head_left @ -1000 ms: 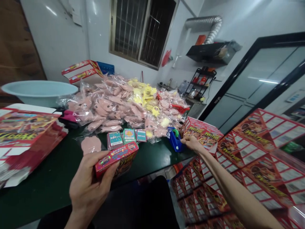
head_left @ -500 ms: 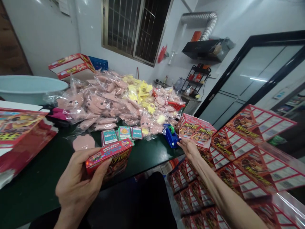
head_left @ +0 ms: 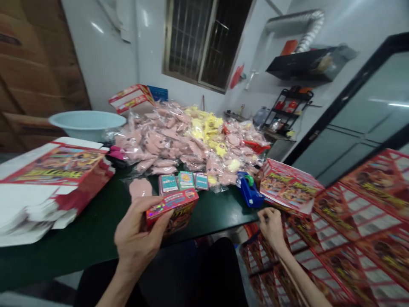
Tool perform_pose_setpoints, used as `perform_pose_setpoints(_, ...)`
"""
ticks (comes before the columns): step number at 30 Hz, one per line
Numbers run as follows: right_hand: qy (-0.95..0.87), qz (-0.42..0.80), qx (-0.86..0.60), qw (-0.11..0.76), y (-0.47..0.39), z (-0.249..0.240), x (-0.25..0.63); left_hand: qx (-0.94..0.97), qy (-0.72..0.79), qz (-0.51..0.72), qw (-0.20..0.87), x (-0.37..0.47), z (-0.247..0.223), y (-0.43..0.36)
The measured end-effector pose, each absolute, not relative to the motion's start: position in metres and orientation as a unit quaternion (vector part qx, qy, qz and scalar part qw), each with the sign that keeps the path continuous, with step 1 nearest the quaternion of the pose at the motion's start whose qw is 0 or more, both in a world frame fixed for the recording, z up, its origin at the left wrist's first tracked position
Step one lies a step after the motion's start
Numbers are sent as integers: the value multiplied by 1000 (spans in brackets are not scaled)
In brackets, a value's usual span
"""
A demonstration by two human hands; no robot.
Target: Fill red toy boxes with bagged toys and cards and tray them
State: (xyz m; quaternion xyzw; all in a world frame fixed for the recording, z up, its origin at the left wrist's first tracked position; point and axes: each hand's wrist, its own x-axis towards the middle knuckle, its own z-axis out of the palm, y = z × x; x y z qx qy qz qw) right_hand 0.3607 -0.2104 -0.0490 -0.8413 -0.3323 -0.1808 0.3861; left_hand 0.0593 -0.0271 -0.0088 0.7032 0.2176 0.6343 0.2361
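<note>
A small red box point(head_left: 179, 209) with shiny print is gripped by my left hand point(head_left: 139, 230), fingers behind it and thumb on the near side, above the green table's front edge. My right hand point(head_left: 271, 224) is at the table edge, just below the blue tape dispenser point(head_left: 250, 192), its fingers curled together; whatever they hold, if anything, is too small to make out. Behind the box lie three stacks of cards point(head_left: 186, 181). A bagged flat pink piece point(head_left: 140, 188) rests left of them. An open red display box point(head_left: 287, 186) stands right of the dispenser.
Bagged pink and yellow plush items point(head_left: 191, 136) form a heap at the back of the green table point(head_left: 211, 213). Flattened red and white cartons point(head_left: 64, 170) are piled at the left, near a pale blue basin point(head_left: 87, 121). Stacked red boxes point(head_left: 338, 213) fill the right side.
The view has turned left, so things appear farther right. My right hand has drawn down slightly from beside the tape dispenser, its fingers now more curled. My left hand still holds the red box.
</note>
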Motion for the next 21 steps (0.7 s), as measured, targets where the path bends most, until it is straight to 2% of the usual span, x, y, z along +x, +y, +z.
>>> perform_pose_setpoints(3, -419, -110, -796, 423, -207, -29, 298, 709, 212, 624, 251, 57, -9, -29)
perform_pose_setpoints(6, -465, 5, -715, 522, -189, 6, 233, 708, 209, 630, 242, 56, -9, -32)
perform_pose_setpoints(9, -461, 98, -623, 624, -164, 40, 185, 712, 206, 626, 243, 56, -8, -34)
perform_pose_setpoints(12, -407, 207, -554, 696, -144, 54, 159, 714, 207, 619, 253, 57, -8, -34)
perform_pose_setpoints(15, -352, 258, -526, 730, -131, 49, 147, 709, 205, 620, 267, 57, -11, -34)
perform_pose_setpoints(21, -316, 296, -529, 730, -118, 39, 142, 709, 182, 616, 291, 54, -13, -34)
